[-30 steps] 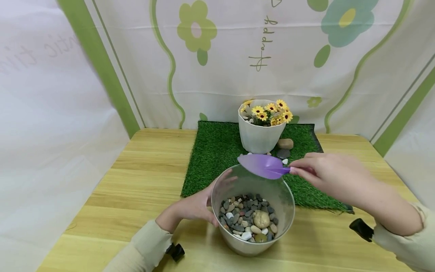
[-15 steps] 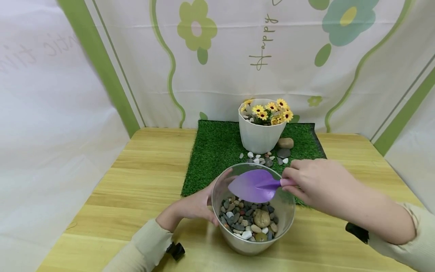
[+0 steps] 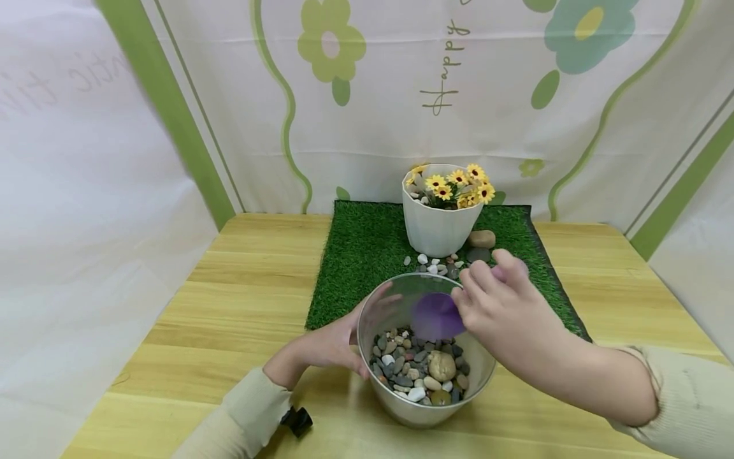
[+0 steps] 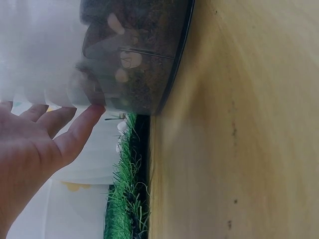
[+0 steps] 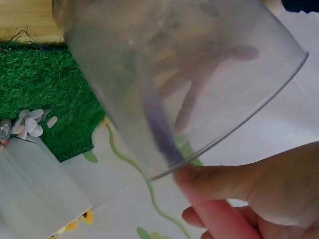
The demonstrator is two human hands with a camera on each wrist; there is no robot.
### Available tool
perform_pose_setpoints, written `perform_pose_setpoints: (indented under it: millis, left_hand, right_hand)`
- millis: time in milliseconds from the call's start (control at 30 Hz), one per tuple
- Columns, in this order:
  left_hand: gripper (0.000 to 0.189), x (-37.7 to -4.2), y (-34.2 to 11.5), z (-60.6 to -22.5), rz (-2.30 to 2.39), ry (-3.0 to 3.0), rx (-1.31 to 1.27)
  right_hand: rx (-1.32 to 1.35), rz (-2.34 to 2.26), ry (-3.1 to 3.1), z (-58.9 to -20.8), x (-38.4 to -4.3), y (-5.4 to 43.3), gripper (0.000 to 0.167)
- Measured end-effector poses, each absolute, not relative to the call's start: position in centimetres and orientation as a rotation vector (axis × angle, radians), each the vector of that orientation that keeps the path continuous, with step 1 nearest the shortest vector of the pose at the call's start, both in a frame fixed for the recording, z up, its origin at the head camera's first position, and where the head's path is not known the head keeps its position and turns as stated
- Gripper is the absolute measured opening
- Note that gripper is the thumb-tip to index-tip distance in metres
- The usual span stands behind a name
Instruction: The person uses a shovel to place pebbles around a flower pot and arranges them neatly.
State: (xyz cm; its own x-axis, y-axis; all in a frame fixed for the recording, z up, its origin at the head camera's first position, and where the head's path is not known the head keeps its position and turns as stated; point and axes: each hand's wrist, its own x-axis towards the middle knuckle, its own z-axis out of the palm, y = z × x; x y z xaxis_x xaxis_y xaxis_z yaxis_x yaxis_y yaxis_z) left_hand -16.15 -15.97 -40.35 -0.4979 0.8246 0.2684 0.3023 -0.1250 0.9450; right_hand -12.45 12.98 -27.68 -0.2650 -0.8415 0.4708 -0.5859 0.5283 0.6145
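A clear bucket (image 3: 413,415) with pebbles (image 3: 401,366) in it stands on the wooden table. Beside its left wall is my left hand (image 3: 332,341), fingers straight and spread against the outside, as the left wrist view also shows of the hand (image 4: 45,134). My right hand (image 3: 504,312) grips a purple hand trowel (image 3: 438,317) above the bucket's far right rim. The trowel's blade dips inside, over the pebbles, blurred. In the right wrist view, thumb and fingers wrap its pink handle (image 5: 217,214), and the blade shows through the clear wall.
Behind the bucket lies a green turf mat (image 3: 361,268). On it stands a white pot (image 3: 438,229) with yellow flowers (image 3: 453,185). Small stones (image 3: 432,264) and a brown stone (image 3: 482,239) lie near the pot. A printed cloth (image 3: 390,127) hangs behind the table.
The right hand has moved left and turned, lowering the trowel from above the rim to inside the bucket. The left hand and bucket have stayed put.
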Motion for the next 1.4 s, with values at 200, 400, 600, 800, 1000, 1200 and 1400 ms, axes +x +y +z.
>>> perform_pose_setpoints:
  millis: [200, 400, 600, 800, 1000, 1200, 1400]
  left_hand:
    - [0.133, -16.2, -16.3, -40.3, 1.661, 1.739, 1.218]
    - [0.132, -16.3, -16.3, -40.3, 1.667, 1.725, 1.214]
    - [0.134, -16.2, -16.4, -40.4, 1.681, 1.708, 1.200]
    - [0.132, -16.3, -16.3, -40.7, 1.701, 1.700, 1.221]
    - [0.132, -16.3, -16.3, -40.8, 1.688, 1.700, 1.227]
    - [0.132, -16.3, -16.3, -40.6, 1.683, 1.701, 1.224]
    - [0.132, -16.4, -16.2, -40.5, 1.674, 1.680, 1.225]
  right_hand:
    - [1.205, -0.588, -1.954, -28.7, -12.0, 12.3, 0.012]
    - [1.239, -0.672, -2.007, -28.7, -12.1, 12.2, 0.023]
    - [1.283, -0.644, -2.088, -28.6, -12.0, 12.5, 0.028]
    - [1.333, -0.616, -2.125, -29.0, -13.0, 11.5, 0.032]
    - [1.375, -0.600, -2.200, -28.9, -13.5, 11.7, 0.029]
    - [1.400, -0.534, -2.216, -28.8, -13.7, 11.8, 0.028]
    - [1.426, -0.403, -2.278, -28.9, -13.9, 11.7, 0.021]
